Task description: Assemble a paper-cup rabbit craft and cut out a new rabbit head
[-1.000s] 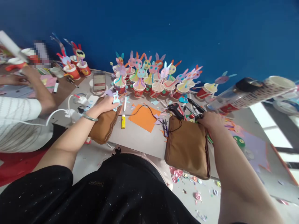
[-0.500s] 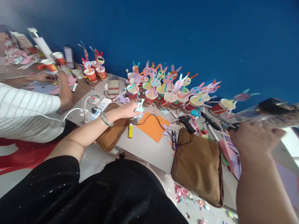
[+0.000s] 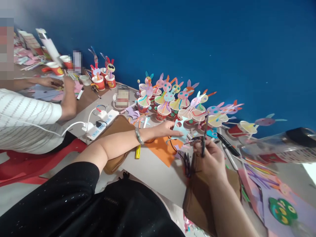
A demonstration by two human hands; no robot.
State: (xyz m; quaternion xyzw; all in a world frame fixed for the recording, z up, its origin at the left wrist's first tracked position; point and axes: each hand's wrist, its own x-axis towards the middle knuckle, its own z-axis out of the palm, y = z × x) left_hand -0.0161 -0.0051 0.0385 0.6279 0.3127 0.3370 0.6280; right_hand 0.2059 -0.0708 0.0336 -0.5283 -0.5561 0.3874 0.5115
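My left hand (image 3: 166, 129) pinches a light blue sheet of paper (image 3: 181, 127) with pieces cut out of its edge, held up over an orange sheet (image 3: 161, 148). To its right, my right hand (image 3: 211, 158) is wrapped around a pair of scissors (image 3: 204, 140) whose blades point up and away from me. Paper and scissors are close but apart. Dark thread snips (image 3: 187, 162) lie below, beside a brown zipped cushion (image 3: 197, 200) that my right forearm partly covers. A yellow glue stick (image 3: 137, 152) lies under my left forearm.
Several paper cups (image 3: 163, 112) with paper animal figures line the blue wall. A clear bottle (image 3: 274, 148) lies at the right. A power strip (image 3: 103, 124) and a co-worker's arm (image 3: 67, 98) are at the left. A green paper figure (image 3: 282, 210) lies at lower right.
My right hand has come left from beside the bottle to the middle, now with scissors raised. My left hand has moved right with the blue paper.
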